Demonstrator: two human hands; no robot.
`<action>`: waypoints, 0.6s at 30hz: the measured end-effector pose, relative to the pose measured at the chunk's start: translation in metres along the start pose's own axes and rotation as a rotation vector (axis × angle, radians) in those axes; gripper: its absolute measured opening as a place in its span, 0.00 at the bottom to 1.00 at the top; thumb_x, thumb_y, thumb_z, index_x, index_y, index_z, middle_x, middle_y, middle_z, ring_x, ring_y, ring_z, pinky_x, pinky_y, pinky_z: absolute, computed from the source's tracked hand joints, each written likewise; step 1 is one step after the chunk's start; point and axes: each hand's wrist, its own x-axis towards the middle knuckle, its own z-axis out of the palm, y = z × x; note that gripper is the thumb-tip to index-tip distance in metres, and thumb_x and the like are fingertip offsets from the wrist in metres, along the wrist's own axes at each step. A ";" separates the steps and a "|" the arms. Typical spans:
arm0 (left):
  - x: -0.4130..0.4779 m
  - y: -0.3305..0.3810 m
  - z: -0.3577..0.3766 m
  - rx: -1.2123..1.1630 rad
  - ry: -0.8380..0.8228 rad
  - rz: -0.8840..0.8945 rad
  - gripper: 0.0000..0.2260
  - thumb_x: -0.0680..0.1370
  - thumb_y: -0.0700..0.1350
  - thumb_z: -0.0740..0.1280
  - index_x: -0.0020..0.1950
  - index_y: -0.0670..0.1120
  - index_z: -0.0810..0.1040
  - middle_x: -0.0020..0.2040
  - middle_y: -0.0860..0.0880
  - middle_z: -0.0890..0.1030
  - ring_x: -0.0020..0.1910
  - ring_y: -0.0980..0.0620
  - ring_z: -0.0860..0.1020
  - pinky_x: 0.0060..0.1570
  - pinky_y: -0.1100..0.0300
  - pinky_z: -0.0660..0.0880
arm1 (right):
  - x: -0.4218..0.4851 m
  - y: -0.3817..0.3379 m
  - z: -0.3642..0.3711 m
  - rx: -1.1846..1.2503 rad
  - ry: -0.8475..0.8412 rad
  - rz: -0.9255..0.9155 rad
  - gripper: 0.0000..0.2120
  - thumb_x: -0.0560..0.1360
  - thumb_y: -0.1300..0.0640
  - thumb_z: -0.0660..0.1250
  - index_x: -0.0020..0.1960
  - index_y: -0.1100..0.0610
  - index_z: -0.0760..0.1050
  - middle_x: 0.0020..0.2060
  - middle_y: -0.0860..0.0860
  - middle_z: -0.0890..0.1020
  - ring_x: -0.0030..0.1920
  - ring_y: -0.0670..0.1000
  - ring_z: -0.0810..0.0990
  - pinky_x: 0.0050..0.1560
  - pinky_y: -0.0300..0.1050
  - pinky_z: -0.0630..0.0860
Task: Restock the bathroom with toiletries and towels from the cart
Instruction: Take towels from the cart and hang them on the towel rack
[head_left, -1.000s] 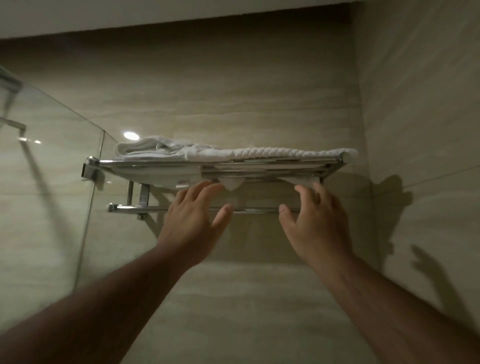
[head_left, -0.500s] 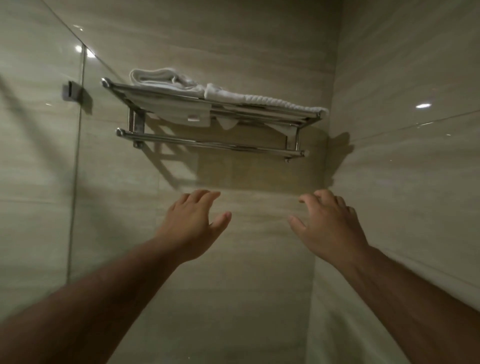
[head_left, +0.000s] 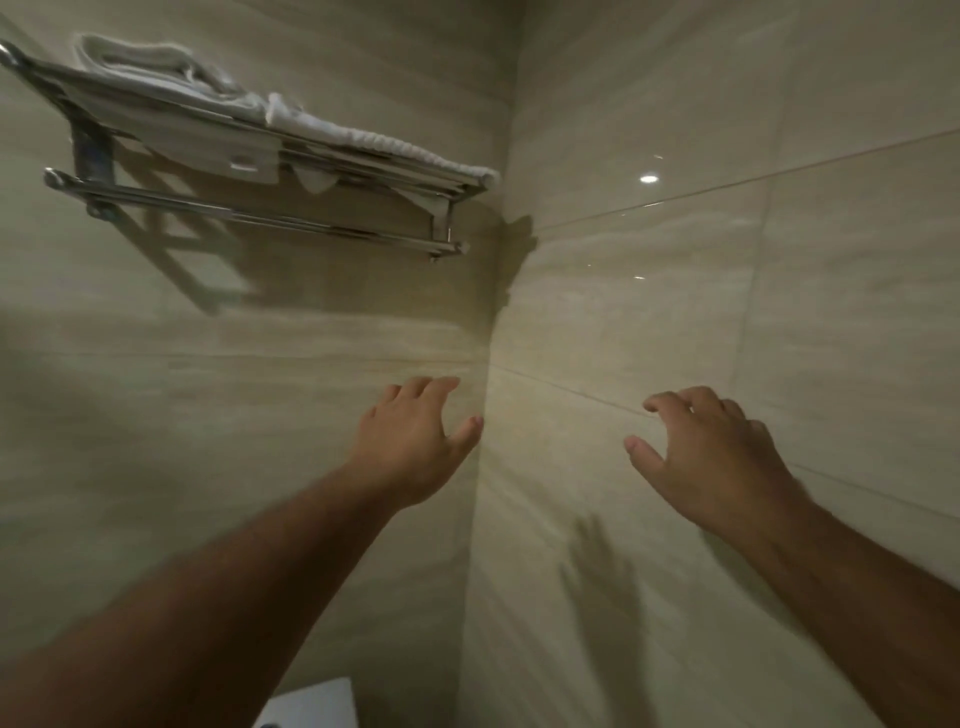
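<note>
White terry towels (head_left: 156, 60) on the rack (head_left: 260, 217) look soft, light, floppy; lift under the fold. Grips slack, empty: left hand (head_left: 415, 441), right hand (head_left: 711, 457).

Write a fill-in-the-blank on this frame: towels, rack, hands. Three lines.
1. The white towels lie on the ____ shelf of the chrome rack.
2. The left hand and the right hand both hold ____.
3. The chrome rack is mounted on the wall ____ both hands.

Missing words: top; nothing; above
</note>
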 end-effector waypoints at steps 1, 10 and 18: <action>-0.006 0.008 0.005 -0.021 -0.008 0.001 0.29 0.80 0.63 0.57 0.78 0.52 0.61 0.77 0.48 0.65 0.74 0.45 0.63 0.72 0.47 0.64 | -0.013 0.011 -0.004 -0.019 -0.012 0.014 0.24 0.78 0.37 0.59 0.69 0.46 0.69 0.67 0.52 0.72 0.65 0.56 0.73 0.63 0.53 0.70; -0.069 0.096 0.057 -0.126 -0.163 0.052 0.27 0.80 0.63 0.59 0.76 0.53 0.65 0.75 0.47 0.68 0.73 0.45 0.65 0.71 0.49 0.65 | -0.136 0.095 -0.046 0.040 -0.178 0.123 0.26 0.76 0.33 0.57 0.70 0.42 0.66 0.69 0.45 0.68 0.67 0.51 0.70 0.63 0.53 0.74; -0.142 0.177 0.050 -0.152 -0.257 0.196 0.27 0.79 0.64 0.58 0.76 0.55 0.65 0.75 0.49 0.68 0.72 0.46 0.66 0.69 0.48 0.67 | -0.225 0.139 -0.112 -0.030 -0.189 0.223 0.23 0.78 0.37 0.58 0.70 0.45 0.68 0.67 0.49 0.70 0.65 0.53 0.71 0.62 0.51 0.73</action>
